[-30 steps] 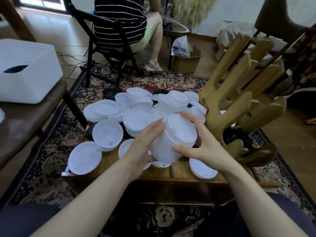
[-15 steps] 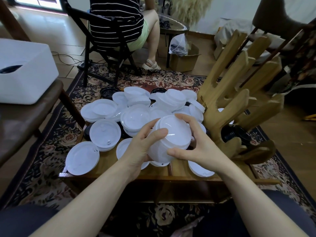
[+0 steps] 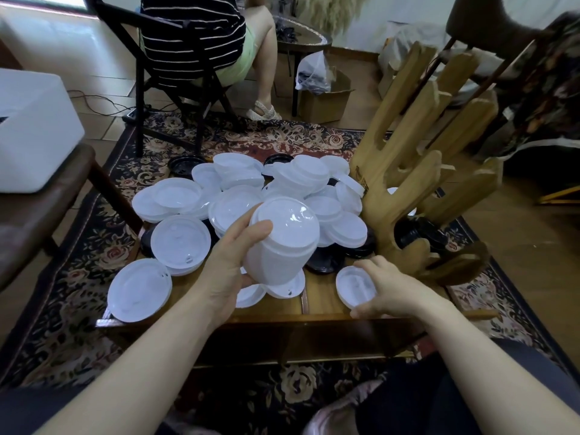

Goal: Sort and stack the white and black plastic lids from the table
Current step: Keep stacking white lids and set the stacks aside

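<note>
Near the table's [image 3: 317, 312] right edge, right hand [image 3: 397, 288] pinches a lone white lid [image 3: 354, 285]; left hand [image 3: 230, 262], just left, grips the stack [image 3: 281, 246].

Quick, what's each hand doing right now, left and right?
Left hand: holds the stack of white lids above the table.
Right hand: fingers curled around a single white lid on the table.

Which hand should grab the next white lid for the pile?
Probably the right hand. Its fingers already curl around the single white lid at the table's near edge, while the left hand is busy holding the stack of white lids.
</note>
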The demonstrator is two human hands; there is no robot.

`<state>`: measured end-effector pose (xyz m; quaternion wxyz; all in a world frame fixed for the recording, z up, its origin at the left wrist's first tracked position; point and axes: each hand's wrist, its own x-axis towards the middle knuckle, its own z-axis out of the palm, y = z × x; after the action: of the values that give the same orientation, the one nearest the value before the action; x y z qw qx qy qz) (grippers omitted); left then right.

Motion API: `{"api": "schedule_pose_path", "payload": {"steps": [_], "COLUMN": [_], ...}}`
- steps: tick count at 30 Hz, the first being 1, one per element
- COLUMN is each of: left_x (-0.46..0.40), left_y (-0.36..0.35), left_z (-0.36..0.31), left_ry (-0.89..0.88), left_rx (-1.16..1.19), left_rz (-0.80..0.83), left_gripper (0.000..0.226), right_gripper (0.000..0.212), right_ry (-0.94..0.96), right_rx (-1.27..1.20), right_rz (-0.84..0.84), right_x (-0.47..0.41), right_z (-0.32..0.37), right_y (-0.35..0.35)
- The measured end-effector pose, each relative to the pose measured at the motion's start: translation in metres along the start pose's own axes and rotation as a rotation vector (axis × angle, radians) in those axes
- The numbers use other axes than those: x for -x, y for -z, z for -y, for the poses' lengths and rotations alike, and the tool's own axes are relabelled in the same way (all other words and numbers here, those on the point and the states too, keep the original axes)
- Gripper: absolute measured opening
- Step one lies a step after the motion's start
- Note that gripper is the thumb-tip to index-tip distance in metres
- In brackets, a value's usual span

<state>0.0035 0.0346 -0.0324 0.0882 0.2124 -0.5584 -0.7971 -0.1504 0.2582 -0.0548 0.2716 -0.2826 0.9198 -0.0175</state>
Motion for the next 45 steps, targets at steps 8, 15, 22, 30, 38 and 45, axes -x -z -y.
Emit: {"api": "schedule_pose_path", "payload": {"steps": [8,15,22,30,38,45], "left_x": [0.001,-0.001,-0.002,-0.002,-0.001,0.000], "left_y": [-0.001,-0.002,-0.009,-0.013,-0.015,-0.016], "left_z": [-0.003,-0.004,-0.002,-0.002,-0.006,-0.007], "left_ry": [0.000,0.005,0.022,0.019,-0.024,-0.041], "left_rx": [0.006,0.019,0.038,0.037,0.013,0.048], "left_rz": [0.020,-0.004,0.031,0.053,0.071,0.065], "left_gripper": [0.068,0.080,0.074,0.074,0.055,0.053], "right_gripper": [0.102,0.088,0.082,0.115,0.097,0.085], "right_ry": [0.044,0.275,0.554,0.551,0.583,0.480], "right_rx": [0.102,-0.967,-1.612,-1.492,-1.096,-0.990], "right_rz": [-0.040,-0.130,-0.142,-0.285,-0.369,-0.510], "right_x": [-0.006,0.019,0.024,0.018,0.018,0.015], "right_z": [0.007,0.021,0.043,0.060,0.074,0.080], "right_y": [-0.005,0.034,0.051,0.047,0.029,0.025]}}
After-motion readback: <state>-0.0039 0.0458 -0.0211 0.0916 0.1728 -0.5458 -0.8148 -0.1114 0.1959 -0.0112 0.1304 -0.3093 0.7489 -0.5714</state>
